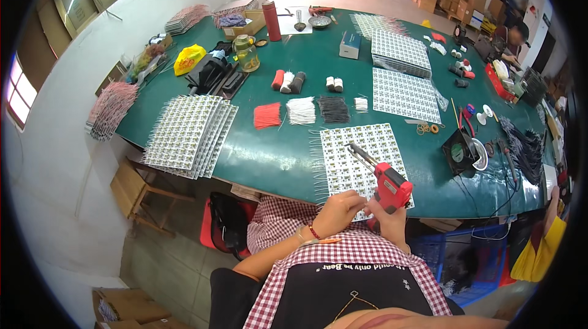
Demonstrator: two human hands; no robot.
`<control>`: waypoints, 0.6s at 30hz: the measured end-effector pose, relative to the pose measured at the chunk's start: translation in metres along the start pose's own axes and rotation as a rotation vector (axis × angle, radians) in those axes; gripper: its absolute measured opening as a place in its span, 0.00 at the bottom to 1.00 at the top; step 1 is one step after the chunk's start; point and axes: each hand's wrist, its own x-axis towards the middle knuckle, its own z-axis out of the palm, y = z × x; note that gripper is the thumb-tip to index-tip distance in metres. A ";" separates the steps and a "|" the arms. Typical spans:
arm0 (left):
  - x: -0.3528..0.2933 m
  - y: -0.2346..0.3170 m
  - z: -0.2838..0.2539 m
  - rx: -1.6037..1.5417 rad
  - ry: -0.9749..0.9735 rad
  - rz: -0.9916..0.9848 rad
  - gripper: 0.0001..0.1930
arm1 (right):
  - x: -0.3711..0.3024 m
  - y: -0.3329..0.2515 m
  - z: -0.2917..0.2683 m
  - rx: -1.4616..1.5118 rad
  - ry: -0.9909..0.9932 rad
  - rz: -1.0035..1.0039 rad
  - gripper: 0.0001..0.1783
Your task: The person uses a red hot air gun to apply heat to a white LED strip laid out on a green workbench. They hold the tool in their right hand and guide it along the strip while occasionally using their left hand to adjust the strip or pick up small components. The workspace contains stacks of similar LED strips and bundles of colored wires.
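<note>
My right hand point(392, 224) is wrapped round the grip of a red and black soldering gun point(392, 187), whose thin metal tip points up and to the left. Beneath it lies a white panel of small circuit boards point(343, 173), with loose wires hanging off its left edge. My left hand point(339, 211) is closed in a pinch over the panel's near edge, its fingertips close to my right hand; what they pinch is too small to make out. Beyond the panel lie bundles of cut wire: red point(267, 116), white point(301, 110) and black point(333, 109).
Stacked wired panels point(184, 133) stand at the left. More panels point(401, 53) lie at the far right, by a small box point(350, 45). Wire spools point(288, 82) sit mid-table. A black fan point(459, 151) and cables are at right. Another person point(517, 38) sits at the far right.
</note>
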 end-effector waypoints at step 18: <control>0.000 -0.013 -0.005 -0.095 -0.038 -0.123 0.04 | 0.014 0.004 0.009 -0.086 -0.050 -0.010 0.13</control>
